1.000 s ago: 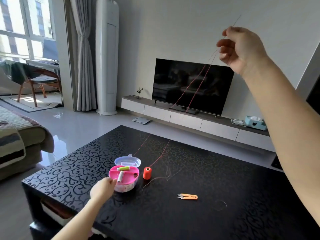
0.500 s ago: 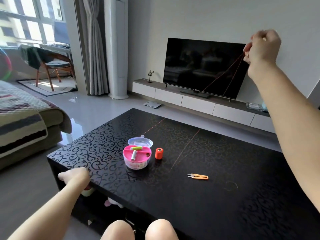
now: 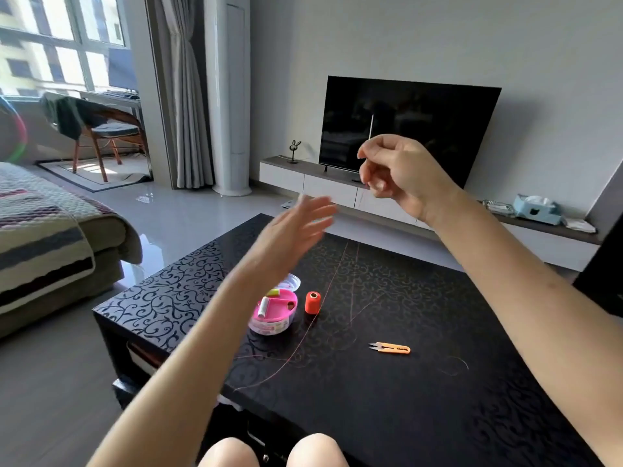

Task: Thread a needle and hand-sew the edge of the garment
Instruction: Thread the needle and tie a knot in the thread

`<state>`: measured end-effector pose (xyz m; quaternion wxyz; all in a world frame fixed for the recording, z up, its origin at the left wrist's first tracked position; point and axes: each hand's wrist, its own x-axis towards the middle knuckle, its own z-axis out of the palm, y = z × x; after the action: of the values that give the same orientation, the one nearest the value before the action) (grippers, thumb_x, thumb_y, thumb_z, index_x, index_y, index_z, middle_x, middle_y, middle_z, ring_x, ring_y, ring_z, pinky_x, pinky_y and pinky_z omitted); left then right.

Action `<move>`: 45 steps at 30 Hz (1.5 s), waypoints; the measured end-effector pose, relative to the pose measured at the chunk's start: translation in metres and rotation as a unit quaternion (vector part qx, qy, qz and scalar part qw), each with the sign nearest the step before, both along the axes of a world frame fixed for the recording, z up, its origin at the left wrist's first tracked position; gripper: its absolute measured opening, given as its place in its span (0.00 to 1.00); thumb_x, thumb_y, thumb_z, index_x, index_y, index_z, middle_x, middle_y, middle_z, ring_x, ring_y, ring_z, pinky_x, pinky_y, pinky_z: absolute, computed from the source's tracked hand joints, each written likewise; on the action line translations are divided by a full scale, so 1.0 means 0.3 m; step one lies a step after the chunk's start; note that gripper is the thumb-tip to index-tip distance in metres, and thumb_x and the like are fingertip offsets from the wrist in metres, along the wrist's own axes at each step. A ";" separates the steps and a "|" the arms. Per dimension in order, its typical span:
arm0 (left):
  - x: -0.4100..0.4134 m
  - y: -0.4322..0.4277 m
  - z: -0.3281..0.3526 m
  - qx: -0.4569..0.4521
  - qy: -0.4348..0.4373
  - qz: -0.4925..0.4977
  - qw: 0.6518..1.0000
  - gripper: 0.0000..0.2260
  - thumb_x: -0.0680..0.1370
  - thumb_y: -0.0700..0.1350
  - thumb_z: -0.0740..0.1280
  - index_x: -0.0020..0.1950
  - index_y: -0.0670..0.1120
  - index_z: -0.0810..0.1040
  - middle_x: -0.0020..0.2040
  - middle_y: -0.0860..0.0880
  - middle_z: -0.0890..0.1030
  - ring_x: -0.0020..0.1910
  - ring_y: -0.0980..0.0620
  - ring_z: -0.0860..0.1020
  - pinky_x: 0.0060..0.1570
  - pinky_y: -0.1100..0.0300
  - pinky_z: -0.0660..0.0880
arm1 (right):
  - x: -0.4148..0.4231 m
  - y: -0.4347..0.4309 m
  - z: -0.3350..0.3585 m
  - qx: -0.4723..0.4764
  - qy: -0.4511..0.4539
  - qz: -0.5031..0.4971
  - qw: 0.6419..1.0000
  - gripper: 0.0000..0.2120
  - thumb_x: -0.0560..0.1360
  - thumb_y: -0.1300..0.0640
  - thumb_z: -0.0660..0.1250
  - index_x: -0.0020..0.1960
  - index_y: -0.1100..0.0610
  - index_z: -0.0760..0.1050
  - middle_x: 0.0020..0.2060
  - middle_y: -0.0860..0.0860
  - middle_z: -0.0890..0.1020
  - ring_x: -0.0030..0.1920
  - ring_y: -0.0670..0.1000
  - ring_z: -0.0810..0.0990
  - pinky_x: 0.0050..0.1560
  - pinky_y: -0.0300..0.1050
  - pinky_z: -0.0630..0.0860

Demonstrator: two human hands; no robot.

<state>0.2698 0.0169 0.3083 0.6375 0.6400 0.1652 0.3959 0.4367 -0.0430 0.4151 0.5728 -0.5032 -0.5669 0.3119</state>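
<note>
My right hand (image 3: 401, 173) is raised in front of the TV and pinches a thin needle (image 3: 371, 126) that points upward. Two strands of red thread (image 3: 338, 267) hang from it and trail over the black table (image 3: 421, 399). My left hand (image 3: 296, 227) is lifted above the table with fingers straight, blurred, holding nothing. An orange thread spool (image 3: 313, 302) stands upright beside a pink round sewing box (image 3: 274, 315) that holds small spools. No garment is in view.
Orange thread snips (image 3: 391, 348) lie on the table to the right of the spool. A loose dark thread loop (image 3: 455, 365) lies near them. A sofa with a striped blanket (image 3: 43, 237) stands at the left. My knees (image 3: 269, 449) show at the bottom edge.
My right hand has come down and left with the needle, slackening the thread onto the table. My left hand has risen from the table's front edge to mid-air near the right hand.
</note>
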 end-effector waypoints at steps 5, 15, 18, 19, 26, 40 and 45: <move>0.170 -0.169 0.036 -0.013 -0.058 -0.101 0.993 0.17 0.79 0.53 0.57 0.55 0.42 0.77 0.32 0.49 0.75 0.31 0.53 0.75 0.33 0.64 0.72 | -0.005 -0.015 0.021 -0.003 0.134 0.034 0.990 0.11 0.81 0.64 0.56 0.41 0.61 0.70 0.24 0.52 0.73 0.21 0.45 0.64 0.22 0.36 0.59; -0.216 0.160 -0.311 -0.204 -0.104 0.077 0.970 0.10 0.73 0.48 0.66 0.35 0.46 0.80 0.22 0.56 0.61 0.20 0.59 0.56 0.20 0.67 0.55 | 0.624 0.095 -0.418 -0.093 0.339 -0.353 0.867 0.14 0.78 0.68 0.52 0.36 0.58 0.65 0.30 0.51 0.68 0.15 0.43 0.60 0.19 0.30 0.54; -0.347 0.231 -0.383 -0.223 -0.066 0.111 0.966 0.08 0.64 0.49 0.74 0.34 0.46 0.81 0.25 0.55 0.54 0.24 0.57 0.50 0.19 0.66 0.47 | 0.750 0.118 -0.677 -0.163 0.380 -0.402 0.817 0.13 0.79 0.68 0.54 0.37 0.58 0.65 0.31 0.52 0.69 0.13 0.43 0.61 0.17 0.29 0.54; -0.376 0.250 -0.402 -0.230 -0.053 0.119 0.964 0.10 0.61 0.50 0.76 0.34 0.46 0.81 0.26 0.54 0.52 0.25 0.58 0.50 0.22 0.64 0.41 | 0.775 0.125 -0.742 -0.184 0.383 -0.412 0.806 0.12 0.79 0.68 0.55 0.38 0.59 0.66 0.31 0.53 0.70 0.12 0.43 0.62 0.17 0.28 0.55; -0.278 0.341 -0.454 -0.208 0.122 0.214 0.947 0.09 0.78 0.44 0.63 0.44 0.40 0.76 0.23 0.56 0.59 0.19 0.60 0.56 0.19 0.70 0.53 | 0.715 0.307 -1.027 -0.348 0.229 -0.378 0.827 0.03 0.78 0.64 0.63 0.45 0.63 0.74 0.34 0.58 0.79 0.23 0.47 0.77 0.17 0.33 0.68; -0.028 0.187 -0.274 0.016 0.367 0.128 0.921 0.11 0.77 0.50 0.68 0.38 0.49 0.85 0.24 0.56 0.67 0.24 0.58 0.63 0.28 0.63 0.59 | 0.392 0.326 -0.927 -0.210 -0.208 -0.388 0.873 0.17 0.79 0.54 0.62 0.65 0.59 0.74 0.60 0.59 0.79 0.60 0.61 0.77 0.59 0.52 0.72; 0.070 0.145 -0.263 0.116 0.426 0.084 0.893 0.12 0.80 0.46 0.64 0.44 0.42 0.83 0.35 0.45 0.79 0.29 0.58 0.68 0.29 0.73 0.63 | -0.011 0.188 -0.741 -0.143 0.014 0.162 0.976 0.18 0.79 0.42 0.56 0.55 0.53 0.78 0.41 0.49 0.81 0.39 0.44 0.78 0.44 0.40 0.73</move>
<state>0.2908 0.0604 0.2295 0.3912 0.8006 0.4271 0.1538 0.4334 0.0133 0.1927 0.4444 -0.4769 -0.5823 0.4858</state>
